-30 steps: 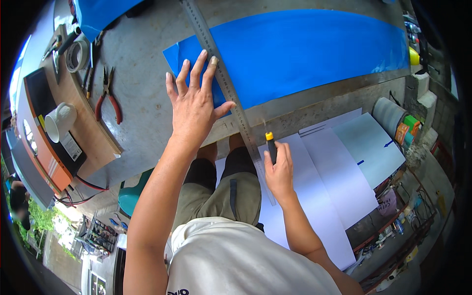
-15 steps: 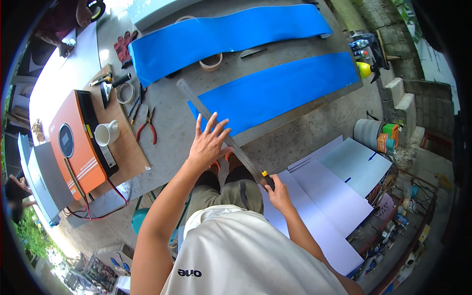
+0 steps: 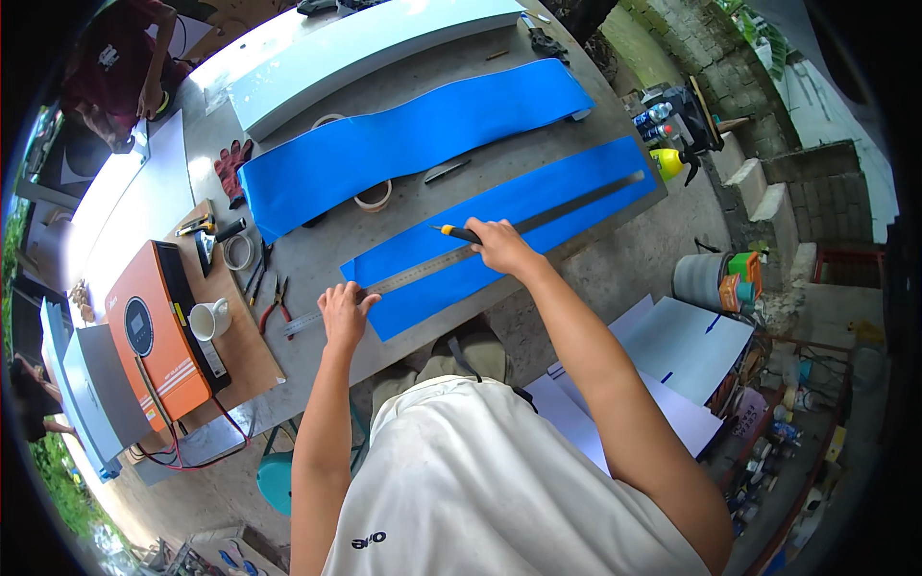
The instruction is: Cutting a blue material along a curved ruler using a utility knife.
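Observation:
A long metal ruler (image 3: 418, 273) lies lengthwise along the nearer blue strip (image 3: 413, 312) on the table, its left end sticking out past the strip. My left hand (image 3: 343, 314) grips the ruler close to that end, fingers over the metal and thumb to the side. Wrapped round a black-and-yellow cutter knife (image 3: 461, 233), my right hand (image 3: 503, 248) is over the middle of the ruler. The knife's tip points left above the blue surface; whether the right hand also touches the ruler I cannot tell.
Beyond lie a wavy blue strip (image 3: 384, 144), a tape roll (image 3: 375, 199), a dark slim tool (image 3: 448, 171) and a long pale box (image 3: 365, 62). To the left are red-handled pliers (image 3: 277, 305), a white mug (image 3: 209, 319) and an orange device (image 3: 154, 331). Another person (image 3: 115, 77) works far left.
The ruler, earlier slanting across the table edge toward my body, now lies along the nearer blue strip. My right hand has moved up and forward with the knife; my left hand has shifted left.

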Demonstrator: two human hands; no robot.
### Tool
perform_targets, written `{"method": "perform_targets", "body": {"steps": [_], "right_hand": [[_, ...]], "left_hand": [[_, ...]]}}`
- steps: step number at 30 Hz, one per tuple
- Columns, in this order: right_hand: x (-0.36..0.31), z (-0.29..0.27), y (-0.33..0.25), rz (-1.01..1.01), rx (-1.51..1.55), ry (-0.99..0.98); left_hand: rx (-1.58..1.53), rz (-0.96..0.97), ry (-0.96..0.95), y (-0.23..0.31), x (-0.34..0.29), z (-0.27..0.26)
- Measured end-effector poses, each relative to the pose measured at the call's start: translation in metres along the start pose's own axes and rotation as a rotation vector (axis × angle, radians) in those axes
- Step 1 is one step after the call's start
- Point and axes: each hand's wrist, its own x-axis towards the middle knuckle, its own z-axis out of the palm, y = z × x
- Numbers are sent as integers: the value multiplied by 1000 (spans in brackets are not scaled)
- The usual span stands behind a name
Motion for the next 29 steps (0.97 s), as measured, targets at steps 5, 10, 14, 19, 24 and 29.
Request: {"method": "perform_targets", "body": {"steps": [5,10,14,19,24,29], "right_hand": [[91,9,41,-92,36,-77],[136,9,64,-148,29,-149],[143,5,78,-311,34,54],[109,-23,97,-158,197,52],[93,-37,122,-215,33,-139],[146,-32,113,-377,-145,-71]], "left_hand": [[144,-287,76,12,37,10],[158,-860,320,25,26,35],[7,-1217,219,54,-15,57],[-8,-1331,133,84,-34,71],[-162,-1361,95,90,-20,59],[-160,-1386,43,80,-27,61]]}}
